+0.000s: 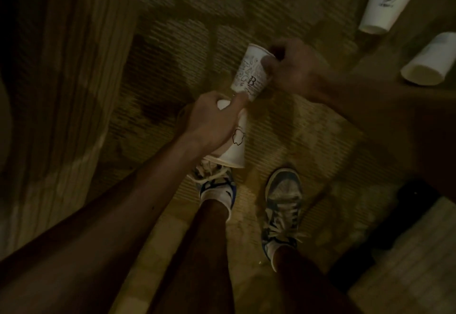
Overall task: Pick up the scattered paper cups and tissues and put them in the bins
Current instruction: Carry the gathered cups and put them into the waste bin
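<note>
The left hand (209, 119) has its fingers curled round the narrow end of a plain white paper cup with a black outline drawing (235, 146), its rim down near a shoe. The right hand (293, 72) grips the wall of a white paper cup covered in black lettering (251, 72), just beside the first. A tall white logo cup (389, 0) and a plain white cup (429, 59) lie on the woven floor mat (172, 54). Such cups are likely light and easily crushed, so a gentle hold near the stiffer rim suits them.

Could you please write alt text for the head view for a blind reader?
In dim light, the left hand grips a white cup and the right hand a printed cup; two more cups lie on the floor, upper right.
</note>
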Available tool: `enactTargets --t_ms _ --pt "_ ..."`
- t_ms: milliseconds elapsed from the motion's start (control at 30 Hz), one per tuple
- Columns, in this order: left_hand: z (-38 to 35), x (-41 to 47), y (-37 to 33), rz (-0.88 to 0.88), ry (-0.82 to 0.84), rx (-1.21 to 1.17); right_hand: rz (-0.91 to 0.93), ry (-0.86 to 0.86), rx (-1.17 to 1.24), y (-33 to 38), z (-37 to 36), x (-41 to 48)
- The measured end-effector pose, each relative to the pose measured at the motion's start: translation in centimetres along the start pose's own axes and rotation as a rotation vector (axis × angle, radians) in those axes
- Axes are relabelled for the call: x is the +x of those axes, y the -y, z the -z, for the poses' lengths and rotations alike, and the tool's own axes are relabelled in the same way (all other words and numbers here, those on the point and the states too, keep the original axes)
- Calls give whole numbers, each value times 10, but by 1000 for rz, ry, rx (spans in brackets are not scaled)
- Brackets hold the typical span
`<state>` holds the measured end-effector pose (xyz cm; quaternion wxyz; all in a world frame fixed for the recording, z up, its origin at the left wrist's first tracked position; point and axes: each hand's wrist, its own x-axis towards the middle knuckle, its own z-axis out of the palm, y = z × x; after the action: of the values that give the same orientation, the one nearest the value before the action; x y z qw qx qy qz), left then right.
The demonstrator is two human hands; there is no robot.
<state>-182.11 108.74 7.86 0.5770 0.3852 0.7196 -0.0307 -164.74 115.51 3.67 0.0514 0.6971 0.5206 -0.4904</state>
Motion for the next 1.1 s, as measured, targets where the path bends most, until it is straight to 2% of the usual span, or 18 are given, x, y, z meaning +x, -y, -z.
enactTargets --t_ms 133,300,467,567,667,800,933,1100 --pt "12 -14 -11 7 119 110 18 100 70 11 28 -30" --pt "27 -45 -53 -132 275 274 57 183 4 33 69 -81" --pt "37 -65 -88 -268 266 254 46 214 143 39 122 -103" --pt "30 -65 -102 -345 223 275 42 282 133 34 142 -100" --pt "9 -58 -114 -320 262 274 32 392 112 14 146 -92" --pt "-27 -46 -126 -243 274 280 27 449 134 -11 149 -81" --pt "-63 -30 -142 -168 259 183 -6 305 196 -49 165 -64" --pt "-91 3 -163 -59 249 242 -87 88 191 -99 203 -25"
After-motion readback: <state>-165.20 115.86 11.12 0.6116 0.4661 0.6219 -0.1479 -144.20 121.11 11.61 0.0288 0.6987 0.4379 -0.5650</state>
